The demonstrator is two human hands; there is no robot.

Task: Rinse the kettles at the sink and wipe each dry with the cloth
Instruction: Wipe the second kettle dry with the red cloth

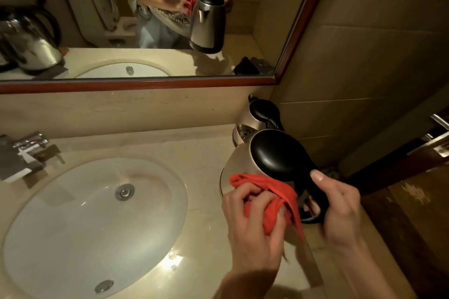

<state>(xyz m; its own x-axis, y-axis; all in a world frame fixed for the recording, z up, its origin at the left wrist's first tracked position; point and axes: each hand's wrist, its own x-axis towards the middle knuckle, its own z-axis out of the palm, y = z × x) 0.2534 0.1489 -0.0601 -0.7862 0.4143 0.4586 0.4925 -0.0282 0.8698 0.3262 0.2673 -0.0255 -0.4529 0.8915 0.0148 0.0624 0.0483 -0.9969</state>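
Note:
A steel kettle with a black lid (274, 153) is held above the counter, right of the sink. My right hand (340, 206) grips its black handle. My left hand (250, 221) holds a bunched red cloth (269, 199) pressed against the kettle's steel side. A second steel kettle (255, 119) stands behind it in the counter's back right corner. The mirror shows another kettle (29, 41) on the left of the counter, outside the direct view.
The white oval sink (73, 226) with its drain (124, 192) lies to the left, a chrome tap (36, 148) at its back left. A framed mirror (145, 84) runs along the wall. A tiled wall and a door (425, 153) close off the right side.

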